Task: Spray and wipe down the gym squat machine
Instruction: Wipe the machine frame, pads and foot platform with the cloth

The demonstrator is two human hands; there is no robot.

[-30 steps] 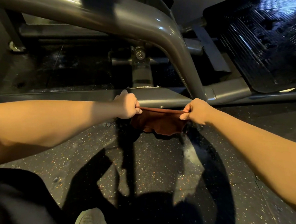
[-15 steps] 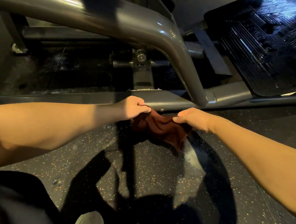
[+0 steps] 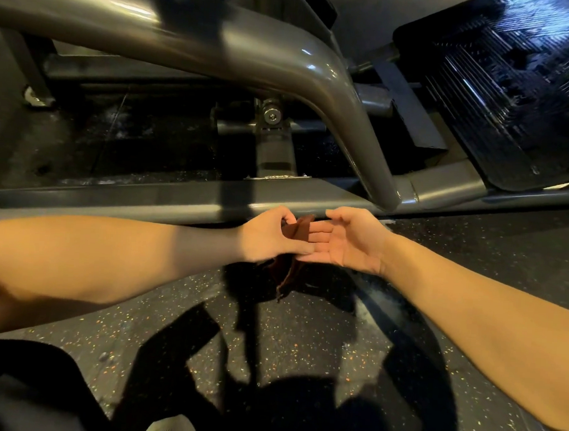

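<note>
A dark red cloth (image 3: pixel 289 271) hangs folded between my two hands, just in front of the squat machine's low grey base rail (image 3: pixel 165 199). My left hand (image 3: pixel 272 237) grips the cloth, thumb and fingers curled round its upper fold. My right hand (image 3: pixel 347 240) is palm up with fingers straight, and the cloth's top edge lies against those fingers. A thick bent grey frame tube (image 3: pixel 317 75) rises above the hands. No spray bottle is in view.
The black ribbed foot platform (image 3: pixel 500 91) tilts up at the upper right. A pivot bolt and bracket (image 3: pixel 271 119) sit behind the base rail. Speckled black rubber floor (image 3: pixel 303 341) lies below my arms, and my shoe tip (image 3: pixel 169 428) shows at the bottom edge.
The cloth was stretched flat between both pinching hands, then gathered. Now the hands have come together, the cloth is folded, and my right hand has opened palm up.
</note>
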